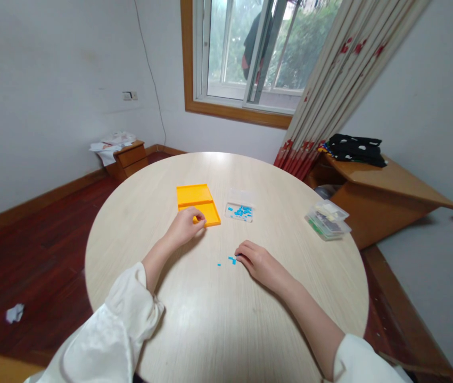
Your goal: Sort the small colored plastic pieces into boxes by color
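Note:
My left hand (186, 226) is over the near edge of an open yellow case (192, 193), fingers curled with the tips together. Whatever those fingertips hold, if anything, is too small to make out. On the right, my right hand (253, 259) rests low over the table, its fingers pinched beside a few small blue pieces (232, 260). Anything in that pinch is hidden. A single blue piece (219, 265) lies a little to the left. Beyond the hands, a clear plastic box (234, 217) with its lid raised holds several more blue pieces (244, 211).
Everything stands on a round pale wooden table (210, 335). Stacked clear boxes (328, 219) sit near its right edge. Behind are a small cabinet (131, 158) with papers, a curtained window, and a tilted wooden desk (389, 191) with dark cloth on it.

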{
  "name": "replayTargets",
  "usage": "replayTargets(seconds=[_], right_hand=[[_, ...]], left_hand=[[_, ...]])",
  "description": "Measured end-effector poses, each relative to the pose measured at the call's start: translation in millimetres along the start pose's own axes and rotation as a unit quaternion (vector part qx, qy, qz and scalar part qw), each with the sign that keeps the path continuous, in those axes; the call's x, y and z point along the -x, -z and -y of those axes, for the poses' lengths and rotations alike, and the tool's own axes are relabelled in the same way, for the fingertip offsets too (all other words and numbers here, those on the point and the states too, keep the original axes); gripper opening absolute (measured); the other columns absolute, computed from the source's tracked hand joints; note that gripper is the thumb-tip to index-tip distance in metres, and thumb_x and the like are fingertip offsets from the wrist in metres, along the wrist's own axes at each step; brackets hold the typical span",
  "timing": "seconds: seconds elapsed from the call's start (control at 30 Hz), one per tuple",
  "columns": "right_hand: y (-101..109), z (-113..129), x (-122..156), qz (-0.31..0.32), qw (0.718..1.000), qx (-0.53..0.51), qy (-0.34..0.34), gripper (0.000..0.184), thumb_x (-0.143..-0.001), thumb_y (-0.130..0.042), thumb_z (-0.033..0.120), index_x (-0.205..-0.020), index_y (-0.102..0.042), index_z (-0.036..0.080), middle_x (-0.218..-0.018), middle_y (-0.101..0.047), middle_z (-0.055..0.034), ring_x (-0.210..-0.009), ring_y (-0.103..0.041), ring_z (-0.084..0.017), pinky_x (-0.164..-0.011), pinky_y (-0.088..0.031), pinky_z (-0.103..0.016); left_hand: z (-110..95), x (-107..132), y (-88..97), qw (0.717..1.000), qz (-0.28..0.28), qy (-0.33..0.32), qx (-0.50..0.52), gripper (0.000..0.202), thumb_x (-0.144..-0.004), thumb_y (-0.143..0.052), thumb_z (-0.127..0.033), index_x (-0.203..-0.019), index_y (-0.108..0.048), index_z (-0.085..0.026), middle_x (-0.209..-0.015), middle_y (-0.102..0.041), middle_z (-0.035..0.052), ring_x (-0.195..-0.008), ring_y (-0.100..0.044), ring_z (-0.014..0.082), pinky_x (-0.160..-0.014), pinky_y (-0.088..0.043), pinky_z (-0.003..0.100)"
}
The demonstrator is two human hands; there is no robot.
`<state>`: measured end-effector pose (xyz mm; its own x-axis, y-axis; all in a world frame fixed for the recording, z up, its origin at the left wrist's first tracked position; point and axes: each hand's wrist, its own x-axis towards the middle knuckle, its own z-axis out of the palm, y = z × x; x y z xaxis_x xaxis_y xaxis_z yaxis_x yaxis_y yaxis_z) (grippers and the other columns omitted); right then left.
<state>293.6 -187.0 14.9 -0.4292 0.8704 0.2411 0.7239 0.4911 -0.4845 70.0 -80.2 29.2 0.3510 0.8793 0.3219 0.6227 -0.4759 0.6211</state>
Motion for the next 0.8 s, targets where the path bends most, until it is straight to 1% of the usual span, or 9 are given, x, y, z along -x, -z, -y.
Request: replayTargets(seconds=[0.1, 0.17, 0.3, 0.4, 0.5, 0.6, 0.7, 0.8], right_hand=[[-0.6, -4.0, -0.9, -0.022, 1.000, 0.000, 0.010, 0.015, -0.088, -0.045, 0.015, -0.085, -0.060, 0.017, -0.085, -0.060, -0.0064, -0.079, -0.057, -0.015, -0.071, -0.046, -0.028], [3.6, -7.1, -5.1, -0.048, 0.999, -0.009, 0.002, 0.012, -0.087, -0.048, 0.016, -0.084, -0.060, 0.017, -0.084, -0.061, -0.0056, -0.079, -0.058, -0.015, -0.071, -0.046, -0.028], [22.0, -17.0, -26.9, -0.144, 0.990, 0.007, -0.015, 0.010, -0.084, -0.051, 0.018, -0.083, -0.061, 0.017, -0.082, -0.063, -0.0054, -0.076, -0.058, -0.016, -0.071, -0.047, -0.029], [33.7, -33.1, -50.3, -0.207, 0.978, 0.035, -0.010, 0.012, -0.084, -0.051, 0.022, -0.083, -0.063, 0.018, -0.080, -0.063, -0.0059, -0.071, -0.057, -0.016, -0.069, -0.047, -0.030], [33.7, -53.1, -67.5, -0.221, 0.972, 0.071, -0.025, 0.019, -0.086, -0.047, 0.024, -0.087, -0.065, 0.017, -0.084, -0.064, -0.0087, -0.076, -0.059, -0.019, -0.072, -0.049, -0.033], [24.9, -65.0, -70.3, -0.213, 0.970, 0.110, -0.043, 0.026, -0.088, -0.042, 0.024, -0.102, -0.063, 0.016, -0.093, -0.065, -0.0120, -0.084, -0.060, -0.021, -0.078, -0.049, -0.037], [15.6, -63.7, -61.3, -0.187, 0.973, 0.131, -0.024, 0.028, -0.090, -0.038, 0.022, -0.106, -0.060, 0.016, -0.096, -0.064, -0.0121, -0.090, -0.060, -0.022, -0.081, -0.049, -0.038], [9.7, -53.0, -48.2, -0.173, 0.977, 0.127, -0.009, 0.025, -0.089, -0.039, 0.019, -0.100, -0.061, 0.016, -0.094, -0.064, -0.0119, -0.089, -0.060, -0.022, -0.080, -0.049, -0.037]], left_hand=[[8.4, -3.2, 0.6, 0.999, -0.042, 0.030, 0.000, 0.008, -0.073, -0.056, -0.016, -0.069, -0.063, -0.015, -0.077, -0.066, 0.0034, -0.073, -0.058, 0.0154, -0.072, -0.044, 0.027], [12.9, -4.2, -0.3, 0.997, -0.059, 0.043, -0.004, 0.008, -0.073, -0.056, -0.017, -0.069, -0.063, -0.015, -0.077, -0.066, 0.0039, -0.073, -0.058, 0.0158, -0.072, -0.044, 0.027], [20.3, -4.7, -3.5, 0.996, -0.075, 0.042, -0.023, 0.009, -0.074, -0.056, -0.016, -0.071, -0.064, -0.015, -0.079, -0.065, 0.0049, -0.076, -0.059, 0.0171, -0.074, -0.045, 0.029], [24.5, -5.0, -4.5, 0.995, -0.084, 0.037, -0.035, 0.010, -0.074, -0.055, -0.016, -0.072, -0.064, -0.015, -0.080, -0.066, 0.0051, -0.078, -0.060, 0.0175, -0.074, -0.045, 0.029], [28.2, -5.4, -4.8, 0.994, -0.086, 0.045, -0.043, 0.012, -0.074, -0.054, -0.015, -0.074, -0.066, -0.015, -0.081, -0.066, 0.0055, -0.079, -0.060, 0.0180, -0.075, -0.045, 0.029], [31.5, -6.2, -5.8, 0.994, -0.085, 0.061, -0.043, 0.015, -0.075, -0.055, -0.015, -0.082, -0.068, -0.014, -0.084, -0.067, 0.0071, -0.080, -0.060, 0.0187, -0.076, -0.045, 0.029], [32.4, -6.8, -6.7, 0.993, -0.093, 0.064, -0.035, 0.019, -0.076, -0.054, -0.017, -0.090, -0.067, -0.013, -0.085, -0.067, 0.0074, -0.080, -0.060, 0.0184, -0.076, -0.044, 0.029], [28.5, -6.2, -6.0, 0.993, -0.098, 0.056, -0.033, 0.015, -0.078, -0.052, -0.018, -0.080, -0.066, -0.014, -0.081, -0.066, 0.0063, -0.076, -0.059, 0.0171, -0.072, -0.043, 0.028]])
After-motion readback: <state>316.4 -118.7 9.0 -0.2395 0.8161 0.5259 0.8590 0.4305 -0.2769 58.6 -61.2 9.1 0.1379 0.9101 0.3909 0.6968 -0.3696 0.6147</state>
